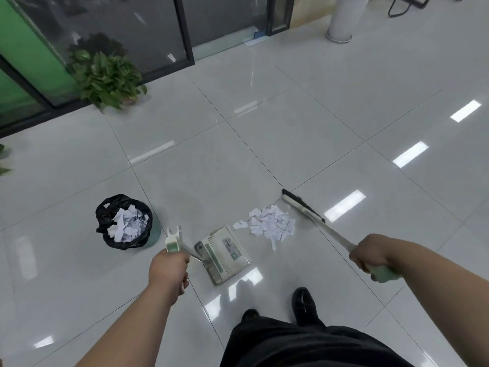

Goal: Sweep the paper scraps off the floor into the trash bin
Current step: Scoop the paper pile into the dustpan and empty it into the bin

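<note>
A pile of white paper scraps (274, 225) lies on the grey tiled floor, just right of the mouth of a pale green dustpan (225, 254). My left hand (168, 268) grips the dustpan's upright handle. My right hand (371, 254) is closed on the handle of a broom (303, 205), whose dark bristle head rests on the floor a little to the right of the scraps. To the left stands a trash bin (124, 221) lined with a black bag, with white paper inside it.
A potted green plant (108, 78) stands by the glass partition at the back left. A white round column (341, 19) rises at the back right. My black shoes (304, 304) and dark trousers are at the bottom, close to the dustpan.
</note>
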Tool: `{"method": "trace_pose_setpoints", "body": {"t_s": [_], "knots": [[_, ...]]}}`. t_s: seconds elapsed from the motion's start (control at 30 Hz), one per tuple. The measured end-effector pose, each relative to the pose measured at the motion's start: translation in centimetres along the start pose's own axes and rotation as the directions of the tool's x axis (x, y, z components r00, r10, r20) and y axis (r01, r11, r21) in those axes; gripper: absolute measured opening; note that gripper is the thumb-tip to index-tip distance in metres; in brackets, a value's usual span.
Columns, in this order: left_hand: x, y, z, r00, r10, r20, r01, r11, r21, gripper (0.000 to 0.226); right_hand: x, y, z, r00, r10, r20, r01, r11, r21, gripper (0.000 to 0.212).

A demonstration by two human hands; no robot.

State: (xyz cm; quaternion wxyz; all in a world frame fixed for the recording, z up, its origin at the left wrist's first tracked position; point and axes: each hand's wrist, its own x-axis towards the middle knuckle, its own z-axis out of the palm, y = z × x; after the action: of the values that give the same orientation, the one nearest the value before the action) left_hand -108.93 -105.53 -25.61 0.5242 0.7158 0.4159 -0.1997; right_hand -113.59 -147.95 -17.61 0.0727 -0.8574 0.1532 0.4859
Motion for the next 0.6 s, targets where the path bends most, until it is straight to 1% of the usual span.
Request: {"method": "trace_pose_setpoints", "body": {"t_s": [0.1, 0.13, 0.17, 0.2, 0.23, 0.27, 0.37, 0.4, 0.47, 0.6], "knots": [[1.4, 1.1, -0.1, 1.0, -0.01, 0.023, 0.011, 0.999, -0.036, 0.015, -0.2, -1.4, 1.6, 0.999, -0.045, 0.029, 0.043, 0.997, 0.064, 0.03], [1.8, 1.3, -0.2, 0.999, -0.015, 0.029, 0.016, 0.999, -0.042, 0.016, -0.2, -1.9, 1.8, 0.999, -0.035, 0.03, 0.032, 0.992, 0.119, 0.028], [2.1, 1.4, -0.3, 0.999, -0.019, 0.033, 0.021, 0.999, -0.047, 0.016, -0.2, -2.2, 1.9, 0.999, -0.025, 0.026, 0.021, 0.989, 0.143, 0.02], [2.2, 1.4, -0.4, 0.999, -0.022, 0.034, 0.024, 0.999, -0.049, 0.016, -0.6, -2.6, 1.9, 0.998, 0.033, 0.054, -0.042, 0.98, 0.193, 0.012], [2.4, 1.5, -0.4, 0.999, -0.023, 0.031, 0.024, 0.998, -0.05, 0.015, -1.0, -2.8, 1.8, 0.995, 0.052, 0.089, -0.072, 0.969, 0.237, 0.006], [2.5, 1.7, -0.3, 0.999, -0.022, 0.028, 0.023, 0.998, -0.053, 0.015, -1.7, -3.2, 1.5, 0.993, 0.052, 0.106, -0.077, 0.968, 0.24, 0.002], [2.4, 1.9, 0.0, 1.0, -0.015, 0.024, 0.017, 0.999, -0.05, 0.013, -3.3, -4.5, 1.0, 0.982, 0.047, 0.186, -0.09, 0.969, 0.229, 0.011], [2.3, 1.9, 0.1, 1.0, -0.015, 0.024, 0.016, 0.999, -0.045, 0.013, -3.6, -4.9, 0.8, 0.98, 0.044, 0.193, -0.088, 0.971, 0.222, 0.016], [2.2, 1.9, 0.1, 1.0, -0.012, 0.024, 0.013, 0.999, -0.038, 0.011, -4.1, -5.1, 0.2, 0.979, 0.029, 0.204, -0.07, 0.978, 0.197, 0.029], [2.1, 1.8, -0.3, 1.0, -0.014, 0.016, 0.014, 0.999, -0.03, 0.009, -5.8, -4.5, -1.6, 0.985, 0.029, 0.168, -0.061, 0.98, 0.192, 0.038]]}}
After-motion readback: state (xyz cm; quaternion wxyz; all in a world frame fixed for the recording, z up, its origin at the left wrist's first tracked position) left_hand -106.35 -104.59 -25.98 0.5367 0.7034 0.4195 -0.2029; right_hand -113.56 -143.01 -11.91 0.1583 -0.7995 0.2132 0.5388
